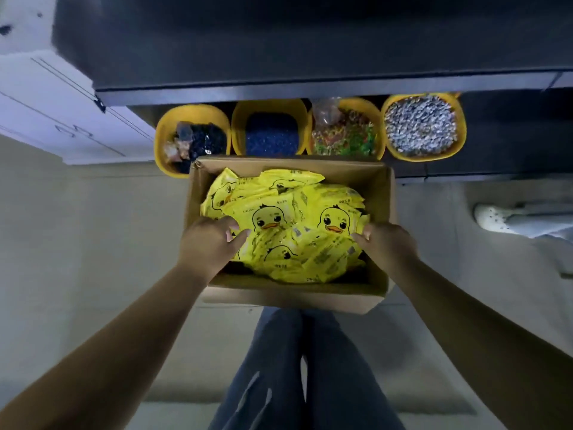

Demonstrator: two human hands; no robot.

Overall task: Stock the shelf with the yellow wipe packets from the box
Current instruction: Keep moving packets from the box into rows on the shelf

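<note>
Yellow wipe packets (pixel 288 225) heaped in an open cardboard box (pixel 384 193), flanked by two bare hands reaching in from the near side. Left hand (pixel 210 240) over the box's left wall, fingers curled onto the edge of the heap; right hand (pixel 384 243) at the right wall, fingers bent against the packets there; actual grasp of a packet by either hand impossible to tell. Bare beige floor (pixel 93 243) open to left and right of the box; dark trouser legs (pixel 297 367) directly below its near edge. Beyond the far wall, just beside it, a row of four yellow tubs (pixel 459 125) under a dark shelf edge (pixel 310 91): dark wrapped pieces, blue beads, mixed colourful bits, pale grey pellets. Packets glossy, printed with a cartoon duck face, orange bill and black text, lying crosswise at all angles, mounded near rim height. White perforated shoe (pixel 493 217) at far right.
</note>
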